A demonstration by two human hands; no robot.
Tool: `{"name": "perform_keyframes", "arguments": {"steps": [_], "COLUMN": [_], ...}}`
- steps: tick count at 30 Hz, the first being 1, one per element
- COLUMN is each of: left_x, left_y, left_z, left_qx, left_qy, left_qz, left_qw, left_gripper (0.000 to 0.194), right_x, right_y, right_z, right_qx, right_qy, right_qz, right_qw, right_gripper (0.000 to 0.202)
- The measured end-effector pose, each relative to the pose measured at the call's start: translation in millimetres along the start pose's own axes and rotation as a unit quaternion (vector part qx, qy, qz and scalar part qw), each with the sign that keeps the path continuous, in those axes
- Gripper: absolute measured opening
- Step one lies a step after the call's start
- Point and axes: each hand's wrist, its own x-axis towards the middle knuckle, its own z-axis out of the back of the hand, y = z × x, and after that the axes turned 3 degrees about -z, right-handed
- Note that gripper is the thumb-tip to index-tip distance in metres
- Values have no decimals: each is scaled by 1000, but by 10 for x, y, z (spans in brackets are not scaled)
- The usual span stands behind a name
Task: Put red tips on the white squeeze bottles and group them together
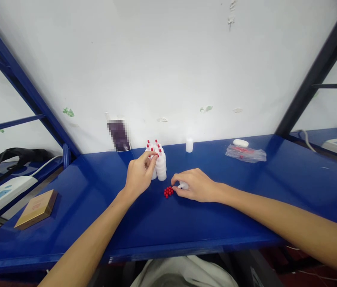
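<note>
Several white bottles [161,169] with red tips stand grouped on the blue table [144,223]. My left hand [140,171] is at the front left of this group, thumb and fingers pinched at a small red tip; whether that tip sits on a bottle is unclear. My right hand [194,185] is closed around a white nozzle-topped piece [183,185], mostly hidden in the palm. Its thumb and index fingertips are at the right edge of a small pile of red caps [167,192], in front of the bottles.
A white cylinder [189,145] stands near the wall. Back right lie a white oval object [240,142] and a clear plastic bag [246,154] with red bits. A phone [120,135] leans on the wall; a gold box [37,209] lies at the left.
</note>
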Motion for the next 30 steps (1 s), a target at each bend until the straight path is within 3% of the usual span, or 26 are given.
{"name": "perform_keyframes", "arguments": {"steps": [6,13,18,21,23,26,30], "left_x": [-78,-197,-228,-263,-287,-306,-284], "left_y": [-33,-105,-121,-110,-94,-63,-34], "left_z": [40,68,14,-18,-32,-47,-67], "left_qx": [-5,22,22,6,-10,-38,-23], "left_qy": [-36,103,194,204,201,181,126], "left_qz": [-45,-164,-154,-135,-135,-174,-268], "left_qw": [998,981,968,970,970,967,955], "left_gripper": [19,16,16,11,9,23,28], "right_x": [5,4,6,10,23,57,97], "right_y": [-9,-12,2,3,3,1,-2], "right_z": [16,31,42,28,19,18,13], "right_qx": [-4,-29,-25,15,102,317,548], "right_qy": [20,30,41,25,-12,-44,10], "right_qz": [15,35,38,6,-42,-123,-159], "right_qw": [1000,999,998,1000,994,939,821], "right_gripper": [16,19,15,13,10,16,29]}}
